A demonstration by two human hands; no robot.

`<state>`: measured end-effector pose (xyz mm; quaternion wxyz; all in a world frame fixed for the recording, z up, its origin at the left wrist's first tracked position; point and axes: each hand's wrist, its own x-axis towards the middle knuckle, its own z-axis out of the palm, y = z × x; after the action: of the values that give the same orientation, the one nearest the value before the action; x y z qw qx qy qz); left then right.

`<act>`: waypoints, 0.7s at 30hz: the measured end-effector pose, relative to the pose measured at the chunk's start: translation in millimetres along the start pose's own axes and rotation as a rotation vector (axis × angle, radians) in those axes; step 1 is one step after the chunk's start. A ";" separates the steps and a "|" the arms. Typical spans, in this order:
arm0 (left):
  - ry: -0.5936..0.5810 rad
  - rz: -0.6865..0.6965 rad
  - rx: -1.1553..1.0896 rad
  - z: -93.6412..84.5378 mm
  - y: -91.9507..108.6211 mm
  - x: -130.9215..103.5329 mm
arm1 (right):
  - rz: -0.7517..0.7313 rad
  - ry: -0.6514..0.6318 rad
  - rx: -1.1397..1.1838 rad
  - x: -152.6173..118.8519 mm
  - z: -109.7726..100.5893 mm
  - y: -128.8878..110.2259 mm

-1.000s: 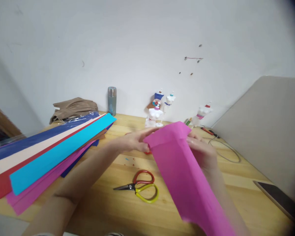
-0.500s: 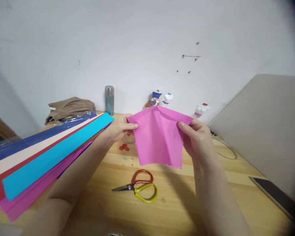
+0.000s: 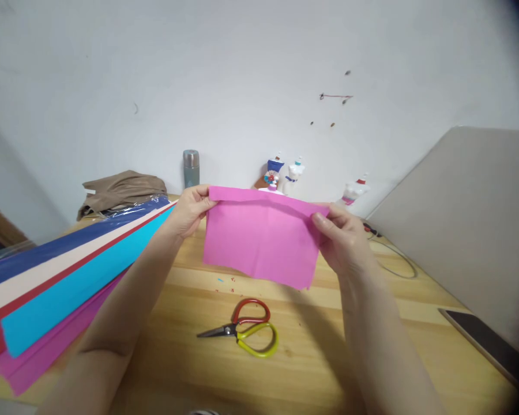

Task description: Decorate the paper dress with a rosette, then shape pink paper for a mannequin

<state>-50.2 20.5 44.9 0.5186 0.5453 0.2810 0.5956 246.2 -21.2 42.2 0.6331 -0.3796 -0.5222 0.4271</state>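
A pink sheet (image 3: 262, 239) hangs in the air above the table, stretched between my two hands, its top edge folded over in a narrow band. My left hand (image 3: 193, 212) pinches its upper left corner between thumb and fingers. At the upper right corner, my right hand (image 3: 343, 233) grips it with the thumb on the near side. Below the sheet, scissors (image 3: 230, 329) with one red and one yellow handle lie on the wooden table (image 3: 190, 374), blades pointing left.
Long coloured sheets (image 3: 86, 274) lie at the left, by a brown cloth (image 3: 125, 190). A flask (image 3: 191, 168) and small bust figures (image 3: 294, 173) stand by the wall. At the right are a phone (image 3: 480, 343), a cable (image 3: 398, 262) and a grey panel (image 3: 467, 213).
My left hand has moved left and up, pulling the pink sheet wider and flatter. The sheet now covers the red pieces on the table. My right hand has shifted slightly left.
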 end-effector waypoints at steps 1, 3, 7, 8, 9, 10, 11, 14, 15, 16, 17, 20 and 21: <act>-0.004 0.004 0.013 -0.2 0.0 0.1 | -0.012 0.013 0.000 0.2 0.7 0.5; 0.002 0.030 0.039 -0.2 0.1 0.2 | -0.038 0.045 0.002 0.7 1.8 2.7; 0.059 0.096 0.049 0.4 1.3 0.6 | -0.046 0.046 -0.018 2.0 0.2 7.1; 0.075 0.095 0.043 0.4 1.9 0.7 | -0.050 0.048 -0.029 2.3 -0.8 7.6; 0.089 0.089 0.038 0.5 2.5 0.8 | -0.054 0.048 -0.042 2.7 -1.9 7.5; 0.102 0.084 0.035 0.6 3.1 0.9 | -0.057 0.042 -0.056 2.9 -3.0 6.9; 0.111 0.081 0.033 0.7 3.7 1.0 | -0.056 0.031 -0.070 2.9 -3.8 5.7; 0.106 0.086 0.019 1.1 4.8 0.8 | -0.010 -0.046 -0.121 1.4 -4.1 -0.2; 0.096 0.086 0.008 1.1 5.0 0.5 | 0.012 -0.074 -0.138 0.5 -3.3 -2.3; 0.085 0.084 -0.005 1.0 5.0 0.2 | 0.032 -0.098 -0.154 -0.4 -2.1 -4.0; 0.076 0.080 -0.019 0.7 4.9 0.0 | 0.044 -0.113 -0.165 -1.3 -0.8 -5.2; 0.063 0.071 -0.047 -1.1 4.2 -0.3 | 0.035 -0.096 -0.178 -2.2 2.9 -4.9; 0.063 0.074 -0.051 -1.8 3.9 -0.2 | 0.028 -0.079 -0.184 -1.8 3.6 -3.7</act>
<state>-53.1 19.6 47.9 0.5008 0.5229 0.2617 0.6382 243.1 -24.1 45.7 0.5684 -0.4263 -0.5784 0.4009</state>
